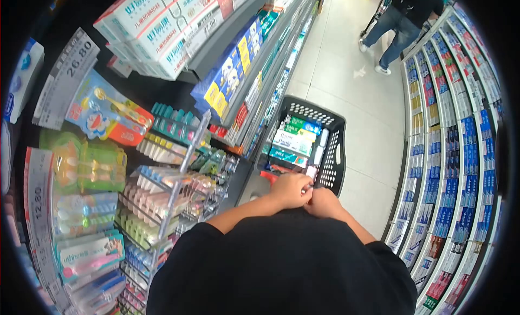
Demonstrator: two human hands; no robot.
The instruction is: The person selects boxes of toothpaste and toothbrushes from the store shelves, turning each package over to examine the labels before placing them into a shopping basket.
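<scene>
My left hand is closed, fingers curled in a pinch, close to the near end of a black shopping basket. My right hand is closed right beside it, the two almost touching. A small pale bit shows between the fingers, but I cannot make out what it is. Inside the basket lie toothpaste boxes: a green box, a white box and a teal box. Just left of my left hand is a red piece, partly hidden.
Left, a shelf holds stacked white boxes, blue-and-yellow boxes and hanging toothbrush packs on a rack. Right, a long shelf carries toothpaste boxes. Ahead on the tiled aisle floor a person stands.
</scene>
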